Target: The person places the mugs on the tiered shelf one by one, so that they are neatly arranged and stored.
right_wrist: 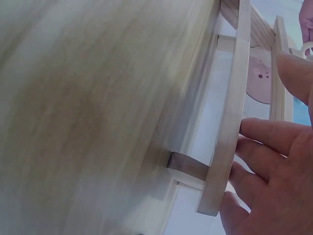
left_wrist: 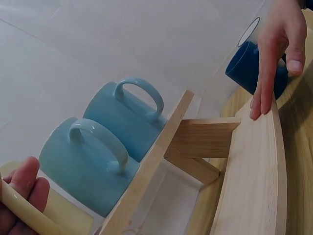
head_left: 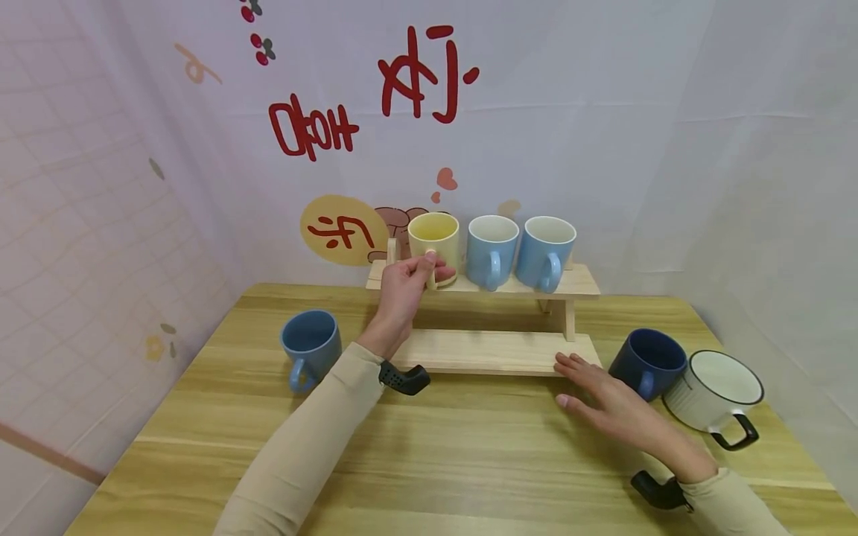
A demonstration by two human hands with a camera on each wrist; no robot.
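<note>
My left hand grips the handle of a pale yellow mug at the left end of the wooden rack's upper shelf. In the left wrist view, fingers wrap round that yellow handle. Two light blue mugs, a middle one and a right one, stand upright beside it, handles towards me. With fingers extended, my right hand rests its fingertips on the right end of the lower shelf. The right wrist view shows the fingertips along the shelf's edge.
A blue mug stands on the wooden table left of the rack. On the right, a navy mug and a white mug with a black handle stand close together. Behind the rack hangs a printed white cloth.
</note>
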